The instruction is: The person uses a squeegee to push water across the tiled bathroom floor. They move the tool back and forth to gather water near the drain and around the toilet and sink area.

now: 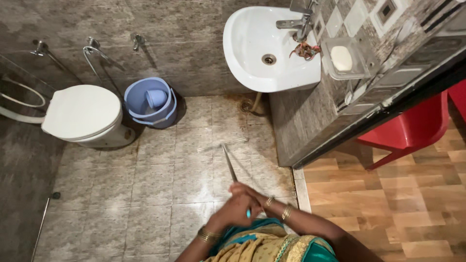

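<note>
- At far left I see a metal rod (42, 221) lying on the dark floor, near the edge of the view.
- Above it sits a white toilet (82, 114) with its lid down; a hose and taps (92, 48) hang on the grey wall behind.
- Just right of the toilet stands a blue bucket (150, 103) with a small blue mug (155, 98) inside it.
- In the middle, a floor wiper (228, 155) rests on the wet beige floor tiles (165, 184): its blade lies flat, well apart from the bucket, and its thin handle runs down toward me.
- My left hand (235, 211) and right hand (250, 194) meet on the lower end of that handle, the fingers of both curled tight around it; bangles show on both wrists.
- Above, a white wash basin (267, 48) is fixed to the wall, with a metal tap (296, 22) at its rim.
- Right of the basin, a clear soap dish (342, 58) holds a white soap bar.
- At far right, beyond the doorway, a red plastic chair (412, 128) stands on a wooden floor (388, 204).
</note>
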